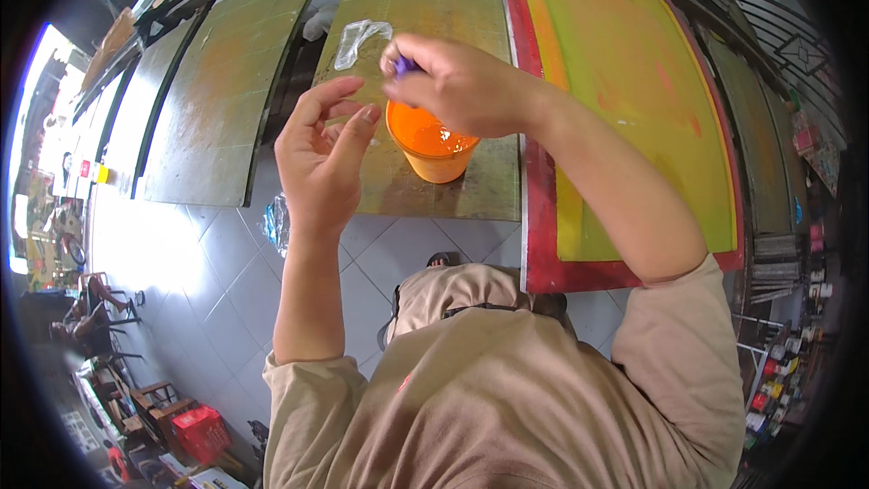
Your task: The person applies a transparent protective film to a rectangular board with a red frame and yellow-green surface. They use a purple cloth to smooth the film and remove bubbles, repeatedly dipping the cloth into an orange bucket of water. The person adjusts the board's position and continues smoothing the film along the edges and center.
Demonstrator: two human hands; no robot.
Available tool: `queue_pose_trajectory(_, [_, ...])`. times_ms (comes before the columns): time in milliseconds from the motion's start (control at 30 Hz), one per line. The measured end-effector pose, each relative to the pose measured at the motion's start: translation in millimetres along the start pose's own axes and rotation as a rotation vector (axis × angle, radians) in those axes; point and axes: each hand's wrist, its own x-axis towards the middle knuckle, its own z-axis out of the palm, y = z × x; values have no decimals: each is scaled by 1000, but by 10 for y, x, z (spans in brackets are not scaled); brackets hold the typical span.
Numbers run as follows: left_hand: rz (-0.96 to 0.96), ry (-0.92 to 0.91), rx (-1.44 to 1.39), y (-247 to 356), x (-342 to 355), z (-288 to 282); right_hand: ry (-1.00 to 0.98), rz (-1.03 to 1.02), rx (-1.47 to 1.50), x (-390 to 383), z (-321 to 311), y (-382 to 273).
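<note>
My right hand (448,86) is closed above an orange tub (438,166) of glossy orange ink or paint. A small purple object (405,64) shows between its fingers; most of it is hidden, so its kind is unclear. Left of the tub, my left hand (326,140) is raised with its fingers loosely apart and nothing in it. The tub stands upright on a worn greenish board (480,195). Beyond my left hand, a crumpled clear plastic bag (360,41) lies on the same board.
To the right lies a large printing screen (634,109) with a red border and yellow-green mesh. More flat boards (208,100) line the left. A blue-and-clear plastic wrapper (277,222) is beside my left forearm. Grey tiles (226,326) cover the floor; a red box (201,433) stands lower left.
</note>
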Motion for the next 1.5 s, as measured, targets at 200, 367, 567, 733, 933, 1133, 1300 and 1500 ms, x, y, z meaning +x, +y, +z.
queue_pose_trajectory(200, [-32,48,33,-6,-100,108,37,-277,-315,-72,-98,104])
queue_pose_trajectory(367, [-29,142,208,115,-313,247,112,-549,-346,-118,-35,99])
queue_pose_trajectory(567, [254,230,363,261,-666,650,146,-378,-50,-354,-175,112])
queue_pose_trajectory(733, [231,189,336,370,-960,1069,67,33,529,-859,-487,71])
queue_pose_trajectory(933, [-30,-128,373,216,-1172,1412,12,122,599,-1639,-908,294])
queue_pose_trajectory(1133, [66,-227,610,-126,-1284,1413,98,242,556,-2177,-997,646])
queue_pose_trajectory(1300, [90,-402,719,-175,-1302,1517,232,321,645,-2479,-919,771])
queue_pose_trajectory(1500, [143,-506,795,-267,-1294,1594,226,391,672,-2521,-663,824])
